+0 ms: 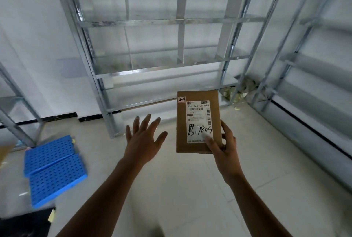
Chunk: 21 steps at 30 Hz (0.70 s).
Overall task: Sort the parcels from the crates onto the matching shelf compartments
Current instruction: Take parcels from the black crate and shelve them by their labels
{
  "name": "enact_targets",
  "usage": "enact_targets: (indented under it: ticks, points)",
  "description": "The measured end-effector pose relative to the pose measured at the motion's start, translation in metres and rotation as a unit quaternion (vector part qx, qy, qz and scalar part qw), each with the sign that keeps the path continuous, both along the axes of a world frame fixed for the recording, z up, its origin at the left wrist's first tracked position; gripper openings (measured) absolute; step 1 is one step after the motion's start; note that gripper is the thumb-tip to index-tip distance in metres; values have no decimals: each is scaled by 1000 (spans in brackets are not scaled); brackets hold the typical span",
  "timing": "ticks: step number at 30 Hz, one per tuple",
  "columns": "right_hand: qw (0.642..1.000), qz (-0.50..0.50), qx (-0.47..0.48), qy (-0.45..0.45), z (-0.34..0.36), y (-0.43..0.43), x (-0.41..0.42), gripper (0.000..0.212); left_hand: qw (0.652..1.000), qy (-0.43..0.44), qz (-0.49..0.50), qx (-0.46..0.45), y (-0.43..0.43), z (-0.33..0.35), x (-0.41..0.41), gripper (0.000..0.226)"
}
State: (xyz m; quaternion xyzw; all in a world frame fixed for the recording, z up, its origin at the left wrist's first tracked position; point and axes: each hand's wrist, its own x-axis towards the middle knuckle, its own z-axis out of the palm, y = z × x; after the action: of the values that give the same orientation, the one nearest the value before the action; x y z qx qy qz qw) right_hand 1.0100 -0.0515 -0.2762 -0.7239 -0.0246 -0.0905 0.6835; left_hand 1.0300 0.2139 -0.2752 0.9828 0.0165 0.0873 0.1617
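Your right hand [224,147] grips the brown parcel [198,122] by its lower corner (label facing you), before the metal shelf [171,69]. Your left hand [143,137] is spread, holding nothing.

The parcel [198,122] sits in the right hand [225,153], right of the left hand [142,141], before the shelf rack [162,22]; flattened crates [54,168] lie far left.

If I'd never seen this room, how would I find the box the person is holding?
Look at the big metal shelf rack against the back wall. In front of its bottom level, the right hand grips a brown cardboard parcel. It alone bears a white label with handwritten 17805.
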Motion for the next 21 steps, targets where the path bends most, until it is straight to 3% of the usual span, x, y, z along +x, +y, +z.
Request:
enact_targets:
  ticks: [7,21]
  points:
    - [998,-55,-9,6,22,-10,99,87,997,-9,-71,-13,-21,8,136,65]
    - [982,-180,1,50,-30,-134,231,75,981,55,-184,26,-166,-33,325,69]
